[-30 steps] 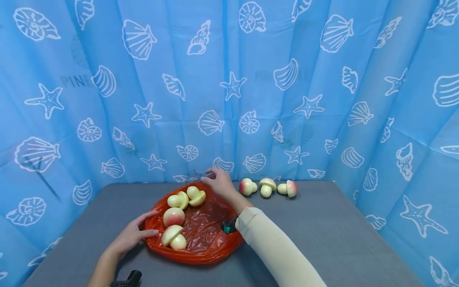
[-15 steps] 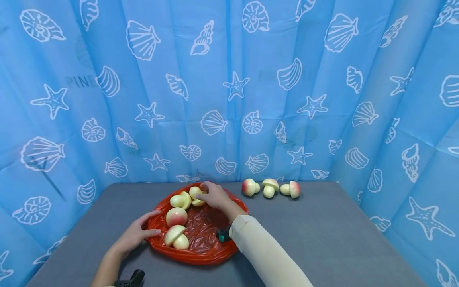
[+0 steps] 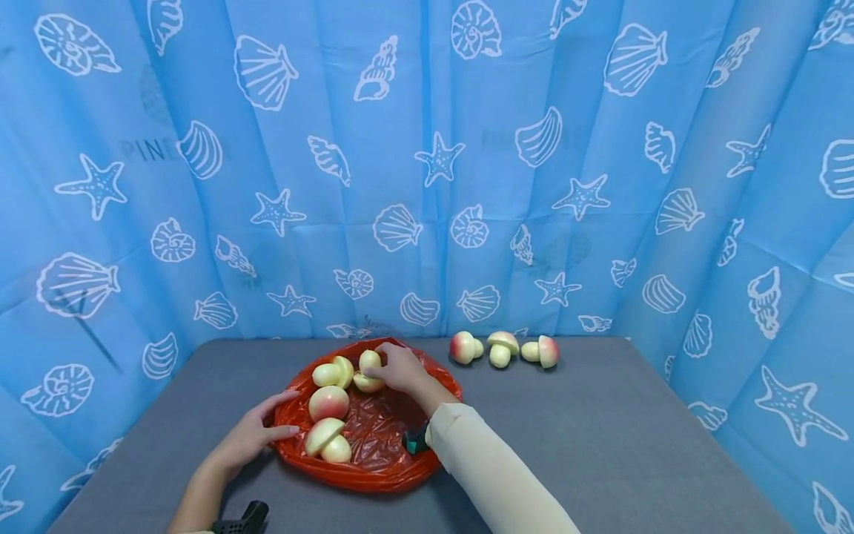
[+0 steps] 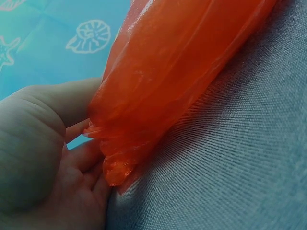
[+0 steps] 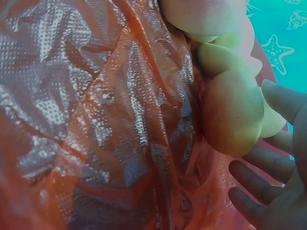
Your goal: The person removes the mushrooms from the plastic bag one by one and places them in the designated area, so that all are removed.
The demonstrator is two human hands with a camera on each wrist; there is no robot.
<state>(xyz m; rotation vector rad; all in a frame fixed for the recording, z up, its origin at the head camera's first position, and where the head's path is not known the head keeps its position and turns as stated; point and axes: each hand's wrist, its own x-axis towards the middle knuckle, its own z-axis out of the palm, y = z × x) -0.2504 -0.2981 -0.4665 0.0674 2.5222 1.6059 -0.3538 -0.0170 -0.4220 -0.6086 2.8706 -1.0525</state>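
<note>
A red plastic bag [image 3: 383, 480] lies spread open on the grey table, its rim rolled into a shallow bowl. My left hand [image 3: 248, 436] holds the bag's left edge, thumb inside the rim; in the left wrist view the red plastic [image 4: 153, 91] sits between thumb and fingers. At the back of the bag my right hand [image 3: 402, 369] grips a pale toy mushroom [image 3: 368, 382], stem up. The right wrist view has that mushroom's cap [image 5: 232, 115] between thumb and fingers. Along the bag's left side lie other mushrooms, including one with a pink cap [image 3: 329, 403].
Three more mushrooms stand in a row at the table's back right: one red-capped [image 3: 462, 348], one upright [image 3: 502, 349], one on its side [image 3: 547, 351]. A blue shell-print curtain [image 3: 454, 185] hangs behind the grey table [image 3: 567, 437].
My right hand has come from the bag's back rim down and leftward onto the rear mushroom, which now stands slightly more upright. My left hand stays at the bag's edge.
</note>
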